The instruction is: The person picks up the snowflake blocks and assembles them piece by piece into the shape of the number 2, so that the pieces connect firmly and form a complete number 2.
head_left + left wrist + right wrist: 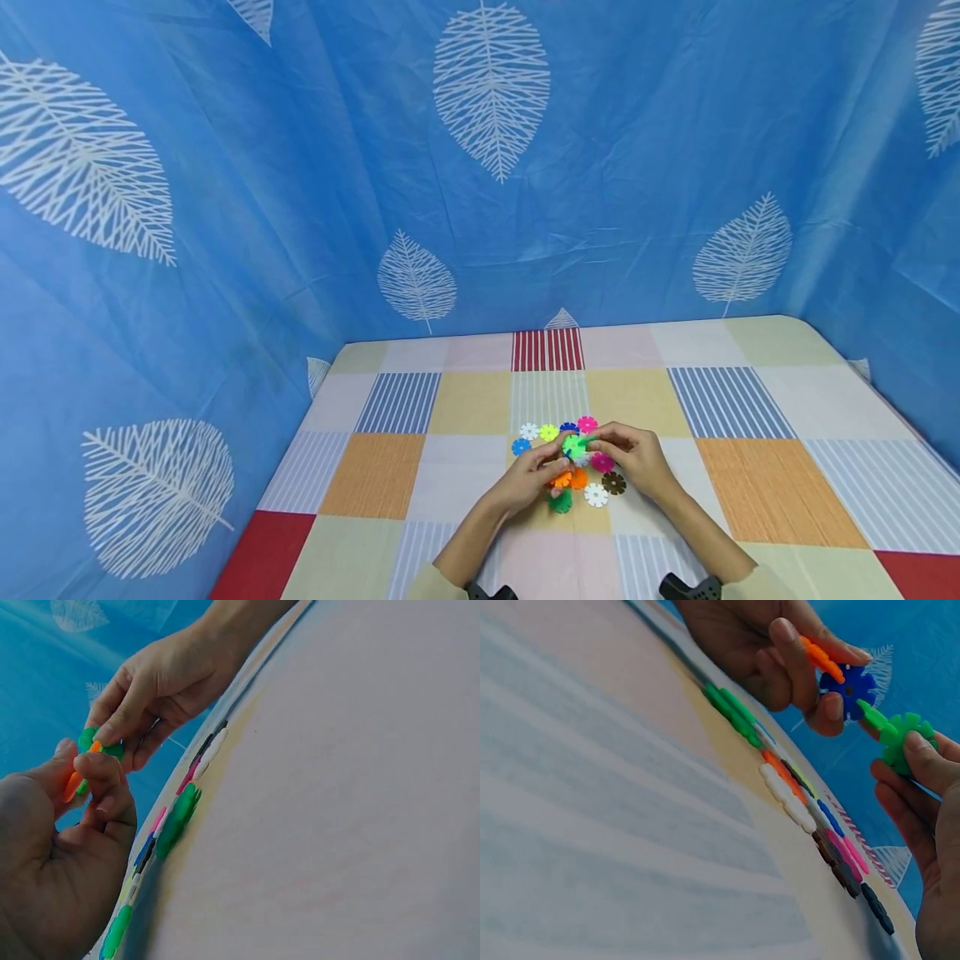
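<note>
Several small plastic notched discs are joined together between my two hands. My left hand (528, 479) pinches the part with an orange disc (823, 658) and a blue disc (847, 691), which meet at an angle. From the blue disc's edge a light green disc (873, 716) sticks out, seen edge-on. My right hand (637, 454) pinches another light green disc (906, 735) between thumb and fingers, close against the edge-on one. In the left wrist view, the left hand's curled fingers partly hide the orange disc, and the blue one does not show.
Loose discs lie under and around the hands: a white disc (596, 495), a brown disc (613, 482), a dark green disc (560, 502), a light blue disc (521, 447) and several others. They rest on a patchwork cloth (382, 475). Blue leaf-print curtains (600, 208) surround the table.
</note>
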The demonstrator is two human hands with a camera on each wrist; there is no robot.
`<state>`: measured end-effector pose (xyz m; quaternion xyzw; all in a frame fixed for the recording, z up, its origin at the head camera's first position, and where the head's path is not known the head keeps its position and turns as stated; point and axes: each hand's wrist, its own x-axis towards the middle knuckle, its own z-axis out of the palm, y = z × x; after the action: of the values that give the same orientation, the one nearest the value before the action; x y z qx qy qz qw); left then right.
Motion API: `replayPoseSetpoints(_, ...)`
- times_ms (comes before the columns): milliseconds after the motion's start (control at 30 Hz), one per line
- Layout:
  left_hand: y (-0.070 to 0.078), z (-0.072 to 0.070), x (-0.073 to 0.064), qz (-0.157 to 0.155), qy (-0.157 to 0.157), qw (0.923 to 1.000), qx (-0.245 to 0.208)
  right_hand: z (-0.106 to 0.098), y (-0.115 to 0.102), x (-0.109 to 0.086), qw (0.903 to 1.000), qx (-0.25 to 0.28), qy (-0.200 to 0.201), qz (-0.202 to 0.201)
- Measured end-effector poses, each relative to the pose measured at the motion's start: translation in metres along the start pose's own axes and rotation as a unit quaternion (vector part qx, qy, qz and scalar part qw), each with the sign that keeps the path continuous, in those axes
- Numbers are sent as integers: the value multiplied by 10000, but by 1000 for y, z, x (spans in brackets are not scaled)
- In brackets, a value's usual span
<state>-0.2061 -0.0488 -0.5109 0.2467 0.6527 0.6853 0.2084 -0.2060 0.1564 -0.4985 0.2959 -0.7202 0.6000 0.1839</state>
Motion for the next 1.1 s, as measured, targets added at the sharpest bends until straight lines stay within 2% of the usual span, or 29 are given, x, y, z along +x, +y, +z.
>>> replayPoseSetpoints(200, -2, 1, 3, 149, 52, 9997, -179, 0, -1, 1, 9996, -252, 62, 86)
replayPoseSetpoints(367, -6, 3, 4, 78, 555, 9974, -446, 1, -3, 0, 9963, -773, -89, 356)
replayPoseSetpoints(533, -4, 2, 4, -5, 1046, 9930, -539, -12, 25, -5, 9880, -1401, -213, 612)
replayPoseSetpoints(600, -3, 1, 4, 1, 1140, 9917, -599, -19, 37, -8, 9828, -1647, -426, 722)
replayPoseSetpoints(800, -5, -2, 5, -56, 1290, 9894, -671, -32, 47, -11, 9646, -2204, -1258, 725)
replayPoseSetpoints(900, -6, -3, 6, -21, 1350, 9884, -700, -33, 49, -11, 9614, -2299, -1390, 597)
replayPoseSetpoints(1000, -7, -3, 7, 49, 1397, 9877, -696, -32, 49, -11, 9626, -2270, -1384, 528)
replayPoseSetpoints(1100, -8, -2, 6, 59, 1404, 9877, -686, -30, 47, -11, 9657, -2138, -1294, 703)
